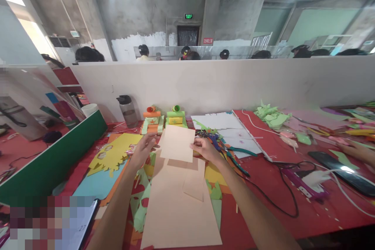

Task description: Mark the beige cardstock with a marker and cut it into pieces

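Note:
A small peach paper square (pixel 177 143) is raised above a larger peach sheet (pixel 178 222) of the same colour. My right hand (pixel 203 148) pinches its right edge between thumb and fingers. My left hand (pixel 143 149) is beside the left edge, fingers apart; whether a fingertip touches the paper I cannot tell. On the large sheet rests a smaller peach piece (pixel 193 185), below the square. Green paper offcuts (pixel 140 207) with cut-out holes stick out from under the large sheet on the left.
Orange and green paper models (pixel 151 121) stand behind the square. Teal-handled pliers (pixel 238 156) and scissors lie to the right, near cables and a purple power strip (pixel 304 183). A bottle (pixel 128 111) stands by the white partition (pixel 205 82). Another person's hand (pixel 354 150) is far right.

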Action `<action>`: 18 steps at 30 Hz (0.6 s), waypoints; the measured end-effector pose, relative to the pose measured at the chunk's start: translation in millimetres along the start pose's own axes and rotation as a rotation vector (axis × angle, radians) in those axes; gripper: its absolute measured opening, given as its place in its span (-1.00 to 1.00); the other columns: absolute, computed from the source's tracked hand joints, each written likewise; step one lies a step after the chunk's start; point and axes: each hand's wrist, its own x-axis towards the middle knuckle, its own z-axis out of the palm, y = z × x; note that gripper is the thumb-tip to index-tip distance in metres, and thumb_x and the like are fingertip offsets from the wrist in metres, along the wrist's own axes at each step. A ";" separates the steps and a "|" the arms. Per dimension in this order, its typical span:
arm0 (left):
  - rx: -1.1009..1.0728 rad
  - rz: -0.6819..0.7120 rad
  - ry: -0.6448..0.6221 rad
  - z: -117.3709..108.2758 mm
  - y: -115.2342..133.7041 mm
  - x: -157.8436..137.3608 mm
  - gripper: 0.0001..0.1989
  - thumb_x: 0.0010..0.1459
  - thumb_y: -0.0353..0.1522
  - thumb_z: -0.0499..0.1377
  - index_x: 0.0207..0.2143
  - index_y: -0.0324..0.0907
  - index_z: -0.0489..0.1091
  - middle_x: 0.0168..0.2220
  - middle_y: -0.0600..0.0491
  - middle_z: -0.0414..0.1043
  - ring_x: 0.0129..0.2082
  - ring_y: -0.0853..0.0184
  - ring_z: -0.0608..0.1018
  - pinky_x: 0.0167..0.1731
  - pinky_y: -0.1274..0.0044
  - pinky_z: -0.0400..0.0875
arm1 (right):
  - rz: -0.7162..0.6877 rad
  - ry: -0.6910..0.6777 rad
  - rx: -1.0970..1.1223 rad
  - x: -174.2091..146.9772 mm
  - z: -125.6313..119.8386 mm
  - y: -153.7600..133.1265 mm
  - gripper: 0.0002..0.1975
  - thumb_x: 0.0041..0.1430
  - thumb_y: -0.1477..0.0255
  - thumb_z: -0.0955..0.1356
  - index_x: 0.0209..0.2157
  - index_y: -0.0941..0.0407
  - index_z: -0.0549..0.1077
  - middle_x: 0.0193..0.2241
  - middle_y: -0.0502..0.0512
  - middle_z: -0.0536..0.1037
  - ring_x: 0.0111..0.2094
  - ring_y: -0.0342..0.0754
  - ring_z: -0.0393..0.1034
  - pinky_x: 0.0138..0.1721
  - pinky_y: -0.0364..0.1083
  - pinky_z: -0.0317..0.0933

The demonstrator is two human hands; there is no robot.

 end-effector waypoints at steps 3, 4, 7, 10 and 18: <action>0.014 -0.001 -0.054 3.0 3.8 -1.3 -0.48 0.24 -0.01 0.12 0.10 -0.14 0.30 0.02 -0.12 0.46 -0.25 0.30 0.60 -0.25 0.46 0.47 | -0.010 -0.002 -0.010 -1.1 1.9 -1.3 -0.68 0.12 0.14 0.42 -0.34 0.13 0.53 -0.31 0.11 0.63 -0.22 0.09 0.53 -0.16 -0.02 0.34; 0.027 0.002 -0.088 4.5 5.2 -1.6 -0.47 0.22 -0.01 0.15 0.10 -0.14 0.31 -0.02 -0.11 0.48 -0.25 0.29 0.59 -0.24 0.46 0.47 | -0.013 -0.003 -0.013 -1.2 3.1 -1.2 -0.69 0.11 0.14 0.43 -0.35 0.13 0.52 -0.33 0.10 0.63 -0.22 0.08 0.53 -0.16 -0.03 0.33; 0.042 0.015 -0.195 9.4 8.0 -2.0 -0.43 0.14 -0.05 0.25 0.09 -0.17 0.31 -0.14 -0.07 0.52 -0.22 0.24 0.58 -0.21 0.42 0.47 | -0.023 -0.016 -0.017 -0.7 7.4 -0.3 -0.70 0.10 0.15 0.44 -0.39 0.12 0.50 -0.36 0.09 0.62 -0.25 0.08 0.53 -0.20 -0.04 0.32; 0.031 0.018 -0.232 13.6 8.6 -2.2 -0.38 0.10 -0.07 0.29 0.12 -0.18 0.30 -0.18 -0.04 0.54 -0.21 0.21 0.58 -0.16 0.38 0.47 | -0.038 -0.023 -0.011 -0.2 10.4 0.2 -0.71 0.12 0.16 0.43 -0.38 0.11 0.49 -0.35 0.08 0.61 -0.25 0.06 0.52 -0.21 -0.05 0.31; 0.130 0.060 -0.115 17.3 7.4 -0.5 -0.61 0.23 -0.07 0.15 -0.11 -0.20 0.43 -0.37 0.06 0.46 -0.41 0.35 0.48 -0.44 0.56 0.36 | -0.029 -0.136 0.005 -6.1 13.3 -8.0 -0.72 0.15 0.16 0.40 -0.37 0.11 0.47 -0.41 0.04 0.55 -0.33 0.01 0.46 -0.27 -0.07 0.27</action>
